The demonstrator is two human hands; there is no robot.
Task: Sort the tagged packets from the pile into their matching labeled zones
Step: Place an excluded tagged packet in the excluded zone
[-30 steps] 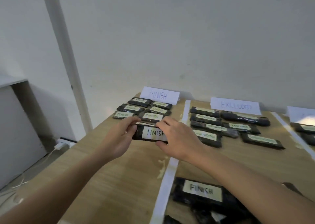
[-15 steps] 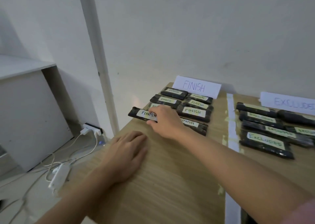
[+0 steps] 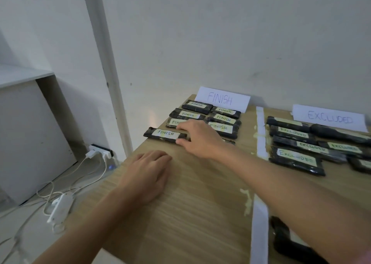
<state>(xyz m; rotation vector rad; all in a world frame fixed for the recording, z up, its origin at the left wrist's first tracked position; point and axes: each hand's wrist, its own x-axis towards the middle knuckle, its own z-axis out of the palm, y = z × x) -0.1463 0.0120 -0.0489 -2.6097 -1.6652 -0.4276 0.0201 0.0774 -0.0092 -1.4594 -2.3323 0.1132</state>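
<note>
A black packet tagged FINISH (image 3: pixel 164 134) lies at the left table edge, at the front of the FINISH zone. My right hand (image 3: pixel 198 138) has thumb and forefinger on either side of its right end. My left hand (image 3: pixel 148 175) rests flat on the wooden table (image 3: pixel 190 213) with nothing in it. Several other FINISH packets (image 3: pixel 197 106) lie in rows before the FINISH sign (image 3: pixel 221 99). Right of a white tape strip (image 3: pixel 260 127), several EXCLUDED packets (image 3: pixel 295 160) lie below the EXCLUDED sign (image 3: pixel 329 118). A black packet of the pile (image 3: pixel 285 237) shows at the bottom right, partly behind my right arm.
The table's left edge drops to the floor, where a power strip (image 3: pixel 100 152), white cables and an adapter (image 3: pixel 60 207) lie. A white cabinet (image 3: pixel 30 127) stands at the left. A white pipe (image 3: pixel 104 52) runs up the wall.
My two hands carried the FINISH packet to the zone's front left. My left hand let go and settled flat on the table. My right hand slid to the packet's right end.
</note>
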